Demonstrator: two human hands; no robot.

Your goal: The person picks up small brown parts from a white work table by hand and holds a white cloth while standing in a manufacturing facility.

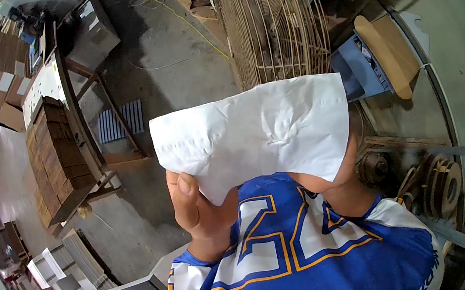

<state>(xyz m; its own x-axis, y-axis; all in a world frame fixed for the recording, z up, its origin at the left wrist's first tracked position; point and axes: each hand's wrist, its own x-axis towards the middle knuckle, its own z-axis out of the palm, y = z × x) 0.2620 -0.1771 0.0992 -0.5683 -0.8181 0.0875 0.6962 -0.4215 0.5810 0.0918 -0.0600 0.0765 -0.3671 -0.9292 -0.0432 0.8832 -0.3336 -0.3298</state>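
Observation:
A creased white sheet (237,138), paper or thin plastic, is held up and spread wide in front of my chest. Wrinkles gather around two puckered spots, and a dotted line of small marks runs across its left part. My left hand (186,205) grips its lower left edge, the thumb pressed on the front and the fingers hidden behind. At the lower right edge my right hand (340,179) is closed on the sheet, its fingers mostly covered by it.
Ahead stands a large fan in a wire cage (270,22). To its right leans a blue box (360,65) beside a curved tan board (383,55). Brown boards (59,155) lie on a bench at left, near a blue slatted pallet (121,120). Rolls (448,185) stand at right.

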